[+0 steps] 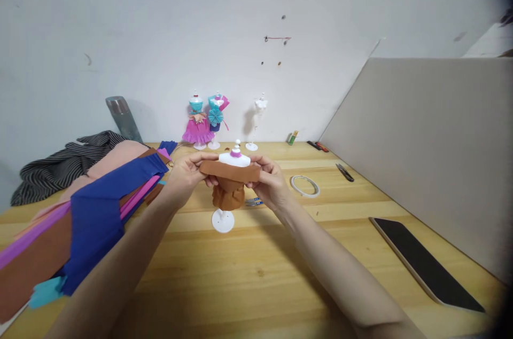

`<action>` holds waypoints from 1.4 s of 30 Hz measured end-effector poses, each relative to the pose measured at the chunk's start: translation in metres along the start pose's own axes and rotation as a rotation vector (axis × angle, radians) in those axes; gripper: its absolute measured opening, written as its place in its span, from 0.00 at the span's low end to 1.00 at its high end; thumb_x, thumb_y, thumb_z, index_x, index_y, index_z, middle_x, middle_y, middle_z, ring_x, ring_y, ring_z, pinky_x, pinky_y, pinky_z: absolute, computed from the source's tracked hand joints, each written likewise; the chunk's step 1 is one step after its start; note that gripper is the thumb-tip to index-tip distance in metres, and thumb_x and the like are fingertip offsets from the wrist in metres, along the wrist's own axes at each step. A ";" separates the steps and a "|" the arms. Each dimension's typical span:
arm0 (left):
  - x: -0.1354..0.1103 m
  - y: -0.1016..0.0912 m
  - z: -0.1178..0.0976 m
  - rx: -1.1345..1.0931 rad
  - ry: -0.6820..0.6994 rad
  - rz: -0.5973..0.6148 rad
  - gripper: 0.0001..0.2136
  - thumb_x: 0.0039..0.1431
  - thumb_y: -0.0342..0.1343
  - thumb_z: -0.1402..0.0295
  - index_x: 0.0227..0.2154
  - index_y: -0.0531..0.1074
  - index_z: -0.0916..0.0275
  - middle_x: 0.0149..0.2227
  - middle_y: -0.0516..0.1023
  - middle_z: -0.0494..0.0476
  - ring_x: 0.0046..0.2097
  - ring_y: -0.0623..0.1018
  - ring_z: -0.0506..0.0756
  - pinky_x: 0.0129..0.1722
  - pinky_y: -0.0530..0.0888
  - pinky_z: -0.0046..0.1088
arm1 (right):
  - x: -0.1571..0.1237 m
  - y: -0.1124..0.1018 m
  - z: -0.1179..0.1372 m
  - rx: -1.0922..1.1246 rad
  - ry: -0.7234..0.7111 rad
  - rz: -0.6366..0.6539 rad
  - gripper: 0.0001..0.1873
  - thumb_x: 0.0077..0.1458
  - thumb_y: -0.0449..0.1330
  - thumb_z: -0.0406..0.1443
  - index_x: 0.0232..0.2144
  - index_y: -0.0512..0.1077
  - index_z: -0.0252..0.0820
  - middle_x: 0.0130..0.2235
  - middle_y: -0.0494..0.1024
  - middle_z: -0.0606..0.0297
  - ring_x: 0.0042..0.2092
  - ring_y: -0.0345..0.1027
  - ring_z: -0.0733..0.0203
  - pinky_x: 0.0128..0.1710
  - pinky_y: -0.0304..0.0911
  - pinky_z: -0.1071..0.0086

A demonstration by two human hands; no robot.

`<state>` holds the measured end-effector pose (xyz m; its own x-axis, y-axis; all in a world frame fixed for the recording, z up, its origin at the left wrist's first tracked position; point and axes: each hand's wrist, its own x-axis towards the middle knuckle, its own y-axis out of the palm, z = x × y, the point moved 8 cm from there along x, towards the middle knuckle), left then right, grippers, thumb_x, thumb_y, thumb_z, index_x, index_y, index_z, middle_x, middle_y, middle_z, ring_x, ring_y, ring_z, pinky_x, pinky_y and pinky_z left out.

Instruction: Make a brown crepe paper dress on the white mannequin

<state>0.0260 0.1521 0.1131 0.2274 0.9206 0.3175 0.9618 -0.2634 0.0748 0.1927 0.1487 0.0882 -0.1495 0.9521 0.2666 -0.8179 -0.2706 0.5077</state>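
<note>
Brown fabric strip [230, 172] is being held crosswise before the chest of a small white mannequin [234, 159], over the middle of the worktop [248, 280]. One end is being pinched by the left hand [187, 174] and the other by the right hand [273, 183]; both hands are being closed on the cloth, and the strip is being spread nearly level between them. White shoulders and a purple neck band [235, 153] are being left uncovered above it, while a gathered brown skirt [228, 197] is being worn below. Nearer the front edge, the round base [223, 221] is being exposed to view; whether it is being carried by the worktop cannot be told.

A blue-handled tool [255, 202] is being partly hidden by the right hand. Toward the right edge, bare worktop is being framed by a white ring [305, 186], and dark-handled scissors [345, 172] are being laid beyond it. A dark-screened tablet [427, 263] is being set near the front right corner, and that right edge is being bordered by a pale panel [425, 141].

Along the back edge, two dressed mannequins [198, 126] and a bare mannequin [261, 107] are being displayed. Toward the left edge, coloured fabric pieces [96, 216] are being heaped, with a striped cloth [66, 165] and a bottle [123, 119] being grouped near the back left corner.
</note>
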 end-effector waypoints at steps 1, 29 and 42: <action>0.000 0.000 0.000 -0.004 0.003 0.007 0.14 0.45 0.64 0.72 0.38 0.76 0.67 0.21 0.77 0.52 0.21 0.75 0.49 0.22 0.73 0.23 | 0.000 0.001 0.000 -0.021 0.001 0.005 0.15 0.31 0.70 0.34 0.27 0.74 0.41 0.22 0.76 0.70 0.19 0.65 0.69 0.16 0.62 0.76; -0.006 0.005 -0.015 0.081 0.113 -0.066 0.17 0.43 0.66 0.72 0.39 0.78 0.65 0.39 0.81 0.60 0.31 0.77 0.52 0.23 0.72 0.22 | 0.002 0.004 0.011 -0.289 -0.173 0.091 0.10 0.42 0.69 0.40 0.27 0.77 0.42 0.23 0.74 0.70 0.21 0.63 0.70 0.21 0.63 0.73; -0.004 0.009 -0.002 0.006 0.160 -0.052 0.29 0.46 0.67 0.69 0.53 0.68 0.65 0.44 0.77 0.63 0.46 0.77 0.57 0.44 0.74 0.30 | 0.001 0.006 0.012 -0.251 -0.164 0.094 0.06 0.43 0.68 0.36 0.25 0.77 0.40 0.20 0.72 0.71 0.20 0.61 0.71 0.20 0.59 0.75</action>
<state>0.0335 0.1450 0.1145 0.1503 0.8753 0.4596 0.9726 -0.2143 0.0901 0.1942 0.1466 0.1012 -0.1561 0.8836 0.4414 -0.9193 -0.2935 0.2623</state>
